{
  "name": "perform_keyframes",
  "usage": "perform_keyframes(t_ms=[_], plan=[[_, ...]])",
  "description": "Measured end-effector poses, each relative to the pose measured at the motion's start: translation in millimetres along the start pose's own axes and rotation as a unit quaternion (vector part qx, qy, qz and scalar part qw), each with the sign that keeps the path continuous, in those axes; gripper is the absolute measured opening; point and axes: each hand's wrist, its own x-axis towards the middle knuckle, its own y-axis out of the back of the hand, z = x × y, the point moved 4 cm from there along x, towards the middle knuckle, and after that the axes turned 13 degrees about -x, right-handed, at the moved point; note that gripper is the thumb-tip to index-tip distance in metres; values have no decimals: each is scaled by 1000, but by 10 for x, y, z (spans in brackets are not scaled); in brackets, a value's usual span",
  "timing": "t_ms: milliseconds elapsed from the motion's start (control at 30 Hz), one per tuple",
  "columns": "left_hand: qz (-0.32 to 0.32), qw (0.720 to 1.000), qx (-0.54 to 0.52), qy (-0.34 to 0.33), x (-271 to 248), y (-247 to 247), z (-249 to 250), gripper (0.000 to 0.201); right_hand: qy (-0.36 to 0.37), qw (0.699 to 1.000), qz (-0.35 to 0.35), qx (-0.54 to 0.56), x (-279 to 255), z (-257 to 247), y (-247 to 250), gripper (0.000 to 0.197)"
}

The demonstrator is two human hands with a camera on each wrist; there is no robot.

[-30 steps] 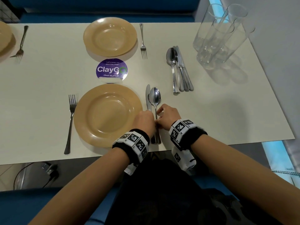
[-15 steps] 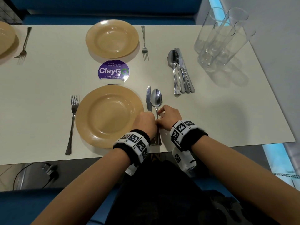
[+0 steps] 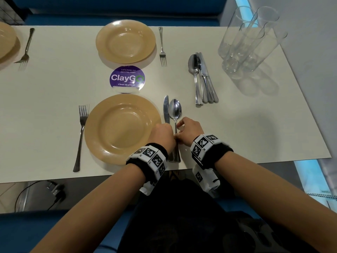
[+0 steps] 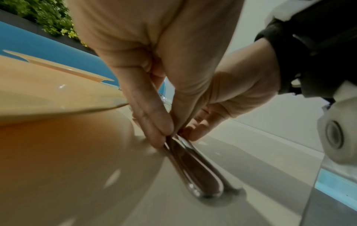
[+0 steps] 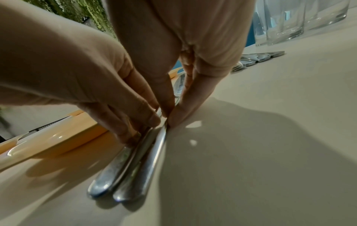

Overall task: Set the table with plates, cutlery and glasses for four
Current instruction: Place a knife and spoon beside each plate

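Note:
A tan plate (image 3: 122, 128) lies at the near seat with a fork (image 3: 82, 128) on its left. On its right a knife (image 3: 166, 108) and a spoon (image 3: 175, 110) lie side by side, handles toward me. My left hand (image 3: 165, 136) pinches the knife handle (image 4: 183, 160) between thumb and fingers. My right hand (image 3: 186, 130) pinches the spoon handle (image 5: 154, 160) right beside it. Both hands touch each other over the handles, and both pieces lie flat on the table.
A second plate (image 3: 125, 41) with a fork (image 3: 162, 46) sits across the table. A pile of spoons and knives (image 3: 202, 79) lies to the right, with several tall glasses (image 3: 246, 41) behind it. A purple sticker (image 3: 127, 77) sits mid-table. At far left are another plate (image 3: 5, 41) and fork (image 3: 25, 46).
Both hands have stayed on the knife and spoon handles. Only the head view has shifted slightly.

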Motion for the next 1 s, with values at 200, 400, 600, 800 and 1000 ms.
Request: perform_keyframes(t_ms=[200, 400, 600, 800, 1000], plan=[[8, 1000, 0, 2, 17, -32, -31, 10, 4, 1000, -5, -7, 19, -3, -2, 34], [9, 1000, -6, 2, 42, -48, -46, 6, 2, 1000, -4, 0, 27, 12, -4, 34], [6, 1000, -10, 1, 50, -57, -59, 5, 3, 1000, -6, 1, 31, 30, 7, 38], [4, 1000, -1, 3, 71, -43, -57, 15, 9, 1000, -1, -11, 47, 46, 24, 36], [28, 1000, -3, -3, 170, 173, 58, 20, 6, 1000, 18, -7, 133, 65, 183, 34]])
